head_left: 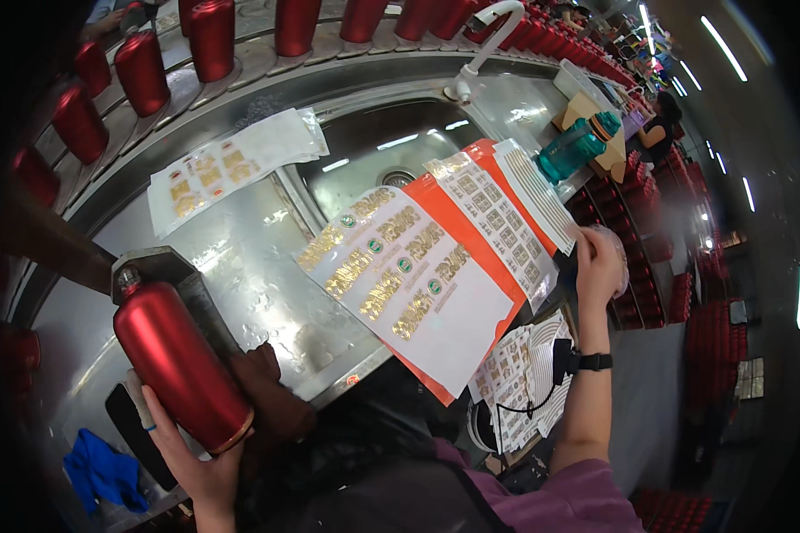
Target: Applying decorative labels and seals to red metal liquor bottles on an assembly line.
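From where I stand, the red bottle [182,355] is at the lower left of the frame, leaning so that its open neck points to the upper left and its base to the lower right. The left hand [203,466] is cupped round its lower end, fingers partly curled and spread along the side, holding it. Behind the bottle I see a grey metal holder [164,259], with a brown cloth [271,391] just beside the base. The right hand [601,266], right of centre, has its fingers bent and nearly together at the corner of a striped sheet [542,191]; I can't tell whether it has the paper pinched. Next to that sheet lie a sheet of grey labels [493,226] and one with gold labels [453,320], both over an orange folder [449,213]. Below these, more label sheets [511,382] are piled up near the black watch [591,361]. At lower left a black phone [138,435] lies beside a blue cloth [102,471]. On the steel counter [276,293], further label papers [267,133] rest left of the sink [382,133], under a white tap [498,35]. A teal bottle [569,151] is at upper right, and a row of red bottles [142,75] curves along the top.
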### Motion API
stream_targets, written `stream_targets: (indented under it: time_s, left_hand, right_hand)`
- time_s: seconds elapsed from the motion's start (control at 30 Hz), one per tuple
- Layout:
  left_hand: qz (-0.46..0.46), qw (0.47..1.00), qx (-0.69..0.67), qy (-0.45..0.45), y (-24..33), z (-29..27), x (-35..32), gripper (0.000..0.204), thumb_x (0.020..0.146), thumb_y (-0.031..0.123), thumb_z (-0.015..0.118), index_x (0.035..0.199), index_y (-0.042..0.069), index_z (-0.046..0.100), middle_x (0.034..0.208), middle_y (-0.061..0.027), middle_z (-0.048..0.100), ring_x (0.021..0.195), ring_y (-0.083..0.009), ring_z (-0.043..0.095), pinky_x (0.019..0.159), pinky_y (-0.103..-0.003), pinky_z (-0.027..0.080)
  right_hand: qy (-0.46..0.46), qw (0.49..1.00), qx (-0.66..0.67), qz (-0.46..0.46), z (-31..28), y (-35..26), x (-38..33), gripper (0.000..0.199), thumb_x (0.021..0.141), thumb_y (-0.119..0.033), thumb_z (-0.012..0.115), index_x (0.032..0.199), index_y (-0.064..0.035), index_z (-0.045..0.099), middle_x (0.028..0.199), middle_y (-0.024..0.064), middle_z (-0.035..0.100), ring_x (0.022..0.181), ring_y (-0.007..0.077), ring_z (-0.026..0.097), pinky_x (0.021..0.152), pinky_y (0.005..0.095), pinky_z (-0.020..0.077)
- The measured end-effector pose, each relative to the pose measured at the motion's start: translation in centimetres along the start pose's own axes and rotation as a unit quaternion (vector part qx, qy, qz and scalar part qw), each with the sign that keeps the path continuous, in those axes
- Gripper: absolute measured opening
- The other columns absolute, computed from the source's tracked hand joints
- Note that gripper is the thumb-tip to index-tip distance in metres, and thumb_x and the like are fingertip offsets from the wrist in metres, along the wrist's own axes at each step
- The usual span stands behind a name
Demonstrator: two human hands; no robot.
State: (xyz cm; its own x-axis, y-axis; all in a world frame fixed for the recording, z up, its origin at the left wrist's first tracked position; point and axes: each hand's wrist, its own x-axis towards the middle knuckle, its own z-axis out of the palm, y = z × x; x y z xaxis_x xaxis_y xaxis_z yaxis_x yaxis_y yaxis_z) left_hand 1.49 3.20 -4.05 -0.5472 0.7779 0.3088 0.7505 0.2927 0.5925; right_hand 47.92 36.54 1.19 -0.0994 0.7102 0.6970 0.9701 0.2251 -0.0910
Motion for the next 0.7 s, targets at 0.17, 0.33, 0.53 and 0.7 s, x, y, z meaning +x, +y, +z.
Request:
stream_targets:
  time_s: [0.17,0.33,0.53,0.7]
  left_hand:
    - [-0.002,1.000,-0.006,-0.021,0.6,-0.5,0.7,0.119,0.066,0.025,0.092,0.158,0.002,0.021,0.151,-0.0225,0.039,0.133,-0.0356,0.047,0.107,-0.041,0.042]
    - [-0.017,0.997,-0.038,-0.060,-0.2,-0.8,0.5,0.118,0.069,0.024,0.091,0.157,-0.002,0.017,0.146,-0.0234,0.042,0.126,-0.0321,0.054,0.103,-0.039,0.046]
    - [-0.059,0.985,-0.134,-0.090,-1.1,-1.7,0.0,0.119,0.070,0.020,0.091,0.158,-0.002,0.013,0.144,-0.0202,0.045,0.130,-0.0280,0.053,0.104,-0.038,0.048]
    - [-0.004,0.984,-0.152,-0.094,-1.1,-0.8,2.6,0.124,0.066,0.039,0.092,0.154,-0.003,0.015,0.130,-0.0270,0.055,0.116,-0.0436,0.057,0.095,-0.047,0.049]
  right_hand:
    - [-0.342,0.859,0.373,0.074,5.8,-12.0,6.7,0.022,0.087,-0.020,0.074,0.095,0.0007,0.074,0.084,0.0018,0.069,0.073,0.0092,0.062,0.066,0.0249,0.0471]
    - [-0.494,0.751,0.436,0.053,17.7,-18.6,10.6,0.023,0.085,-0.023,0.075,0.092,-0.0009,0.076,0.081,0.0014,0.070,0.072,0.0101,0.061,0.067,0.0257,0.0483]
    - [-0.402,0.893,0.010,-0.201,26.1,-21.6,11.3,0.031,0.074,-0.036,0.076,0.092,-0.0109,0.079,0.089,0.0145,0.074,0.085,0.0320,0.071,0.080,0.0421,0.0546]
    - [-0.334,0.894,0.183,-0.237,15.3,-26.8,11.0,0.025,0.082,-0.029,0.073,0.093,-0.0069,0.076,0.093,0.0145,0.070,0.078,0.0299,0.067,0.071,0.0400,0.0518]
